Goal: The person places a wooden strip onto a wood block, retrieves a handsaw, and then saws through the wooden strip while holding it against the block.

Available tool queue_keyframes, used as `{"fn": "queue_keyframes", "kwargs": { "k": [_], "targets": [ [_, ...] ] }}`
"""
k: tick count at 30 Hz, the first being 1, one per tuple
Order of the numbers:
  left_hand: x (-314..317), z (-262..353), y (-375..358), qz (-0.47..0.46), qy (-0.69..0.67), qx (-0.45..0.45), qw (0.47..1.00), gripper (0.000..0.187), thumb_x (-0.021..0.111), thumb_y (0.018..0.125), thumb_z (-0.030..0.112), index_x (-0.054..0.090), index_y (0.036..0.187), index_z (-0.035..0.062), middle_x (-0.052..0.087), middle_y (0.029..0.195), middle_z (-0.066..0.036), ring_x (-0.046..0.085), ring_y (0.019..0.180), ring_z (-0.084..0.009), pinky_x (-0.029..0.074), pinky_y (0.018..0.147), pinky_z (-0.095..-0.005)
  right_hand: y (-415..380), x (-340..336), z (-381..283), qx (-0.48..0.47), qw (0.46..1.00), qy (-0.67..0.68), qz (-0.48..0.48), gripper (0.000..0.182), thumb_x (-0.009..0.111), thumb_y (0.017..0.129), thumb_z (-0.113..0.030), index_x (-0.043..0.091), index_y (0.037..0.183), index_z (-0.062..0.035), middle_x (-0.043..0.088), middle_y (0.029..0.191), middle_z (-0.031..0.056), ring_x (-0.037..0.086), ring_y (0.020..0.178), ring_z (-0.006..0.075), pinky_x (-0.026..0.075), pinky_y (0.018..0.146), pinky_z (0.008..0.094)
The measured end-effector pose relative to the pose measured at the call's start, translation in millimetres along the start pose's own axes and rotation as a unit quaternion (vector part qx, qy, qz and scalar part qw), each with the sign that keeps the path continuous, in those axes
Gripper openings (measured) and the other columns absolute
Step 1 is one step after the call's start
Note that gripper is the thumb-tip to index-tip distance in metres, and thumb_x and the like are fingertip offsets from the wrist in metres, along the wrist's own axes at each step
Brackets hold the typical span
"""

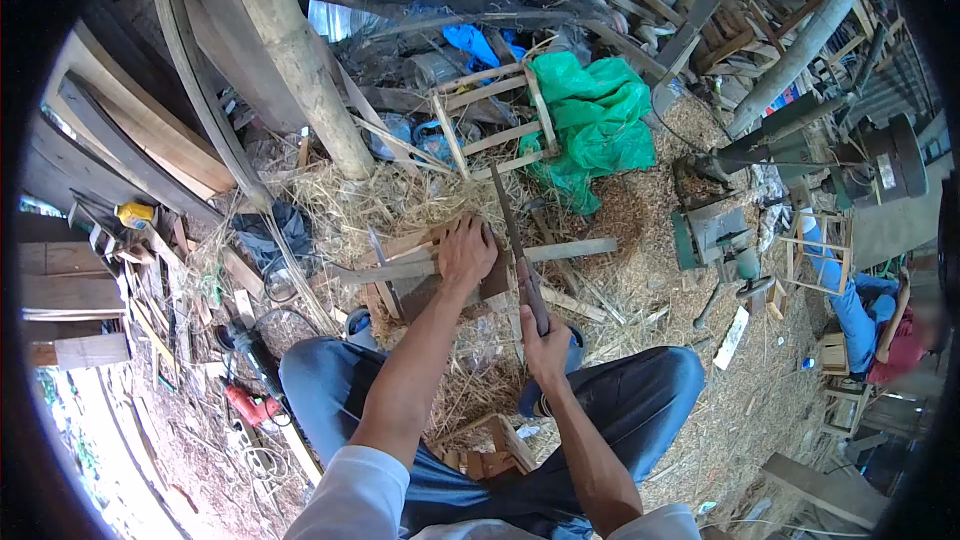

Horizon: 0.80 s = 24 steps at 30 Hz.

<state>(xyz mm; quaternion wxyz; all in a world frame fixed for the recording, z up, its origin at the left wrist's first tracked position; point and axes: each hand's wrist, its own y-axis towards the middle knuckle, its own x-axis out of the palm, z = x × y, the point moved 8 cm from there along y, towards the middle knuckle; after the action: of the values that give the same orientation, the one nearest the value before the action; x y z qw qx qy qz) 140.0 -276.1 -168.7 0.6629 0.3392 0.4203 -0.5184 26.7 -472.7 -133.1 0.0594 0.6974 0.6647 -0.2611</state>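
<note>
My right hand point(545, 342) is wrapped round the wooden handle of a long, narrow-bladed tool point(512, 230), whose dark blade points forward, away from me. My left hand point(467, 255) presses down on a wooden piece point(430, 242), and its fingers lie close together over the wood. A thin strip of wood point(572, 249) runs crosswise, passing beneath my left hand and the blade. The blade lies just right of my left fingers. Whether its edge touches the strip I cannot tell.
A small wooden frame point(493, 120) and a green plastic sheet point(590, 115) lie ahead. Power tools point(250, 407) with cables are at the left. A machine point(715, 230) stands at the right. Another person point(890, 340) sits at the far right.
</note>
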Motion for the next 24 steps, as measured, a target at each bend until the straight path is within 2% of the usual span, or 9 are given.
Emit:
{"fn": "queue_keyframes", "kwargs": {
  "k": [2,6,7,11,16,18,19,21,24],
  "targets": [
    [-5,4,2,-0.006,-0.015,-0.007,1.0,0.032,0.047,0.093,0.026,0.064,0.108,0.0025,0.061,0.115,-0.016,0.052,0.112,-0.0325,0.038,0.098,-0.0472,-8,-5,-17,0.009,1.0,-0.009,0.003,0.044,0.066,0.09,-0.033,0.058,0.071,0.0061,0.036,0.05,0.0066,0.035,0.054,0.0102,0.035,0.047,0.0354],
    [-1,0,3,-0.022,0.005,-0.032,0.999,0.032,0.048,0.092,0.025,0.065,0.106,0.0023,0.061,0.115,-0.015,0.052,0.112,-0.0322,0.038,0.1,-0.0489,-35,-17,-44,-0.019,0.997,-0.045,-0.063,0.034,0.062,0.093,-0.029,0.057,0.091,0.0041,0.048,0.054,0.0148,0.047,0.047,0.0201,0.039,0.048,0.0366],
    [-2,1,4,-0.021,0.002,-0.036,0.999,0.032,0.048,0.092,0.025,0.065,0.106,0.0023,0.061,0.115,-0.015,0.052,0.112,-0.0322,0.038,0.1,-0.0489,-42,-23,-52,-0.039,0.995,-0.037,-0.084,0.032,0.06,0.094,-0.029,0.055,0.098,0.0025,0.054,0.058,0.0171,0.056,0.05,0.0274,0.043,0.051,0.0362],
    [2,-2,7,-0.035,0.007,-0.05,0.998,0.032,0.051,0.088,0.025,0.068,0.104,0.0039,0.062,0.111,-0.014,0.053,0.111,-0.0308,0.041,0.098,-0.0477,-57,-50,-84,0.011,0.997,-0.019,-0.071,0.033,0.06,0.094,-0.031,0.056,0.1,0.0019,0.06,0.062,0.015,0.064,0.055,0.0258,0.049,0.054,0.0347],
    [10,-6,9,-0.043,0.004,-0.046,0.998,0.033,0.054,0.087,0.029,0.07,0.105,0.0061,0.064,0.107,-0.013,0.052,0.112,-0.0299,0.041,0.099,-0.0472,-65,-62,-116,-0.003,0.993,-0.091,-0.079,0.035,0.058,0.094,-0.032,0.057,0.1,0.0026,0.059,0.061,0.0146,0.061,0.053,0.0213,0.046,0.05,0.0328],
    [12,-8,8,-0.048,0.029,-0.042,0.998,0.036,0.055,0.087,0.033,0.069,0.108,0.0067,0.063,0.11,-0.012,0.051,0.114,-0.0294,0.04,0.1,-0.0469,-70,-62,-117,-0.018,0.995,-0.078,-0.067,0.045,0.055,0.097,-0.041,0.054,0.086,0.0024,0.054,0.058,0.0014,0.051,0.052,0.0082,0.04,0.047,0.0266],
    [12,-9,8,-0.047,0.028,-0.043,0.998,0.036,0.055,0.087,0.033,0.069,0.108,0.0067,0.063,0.11,-0.012,0.051,0.114,-0.0294,0.04,0.1,-0.0469,-70,-60,-117,-0.019,0.994,-0.08,-0.067,0.045,0.055,0.097,-0.041,0.054,0.086,0.0024,0.054,0.058,0.0014,0.051,0.052,0.0082,0.04,0.047,0.0266],
    [13,-7,6,-0.068,0.044,-0.043,0.996,0.039,0.056,0.087,0.036,0.067,0.112,0.0073,0.062,0.114,-0.011,0.049,0.117,-0.0288,0.039,0.101,-0.0467,-71,-60,-113,0.008,0.996,-0.065,-0.057,0.034,0.058,0.095,-0.032,0.058,0.09,0.0019,0.055,0.058,0.0119,0.055,0.052,0.0144,0.044,0.05,0.0321],
    [19,-9,6,-0.086,0.021,-0.043,0.995,0.044,0.057,0.087,0.041,0.065,0.116,0.0086,0.058,0.125,-0.011,0.044,0.126,-0.031,0.038,0.103,-0.0507,-53,-46,-94,0.009,0.999,-0.007,-0.037,0.035,0.057,0.096,-0.032,0.057,0.086,0.0017,0.053,0.057,0.011,0.053,0.053,0.0127,0.042,0.05,0.033]
  ]
}}
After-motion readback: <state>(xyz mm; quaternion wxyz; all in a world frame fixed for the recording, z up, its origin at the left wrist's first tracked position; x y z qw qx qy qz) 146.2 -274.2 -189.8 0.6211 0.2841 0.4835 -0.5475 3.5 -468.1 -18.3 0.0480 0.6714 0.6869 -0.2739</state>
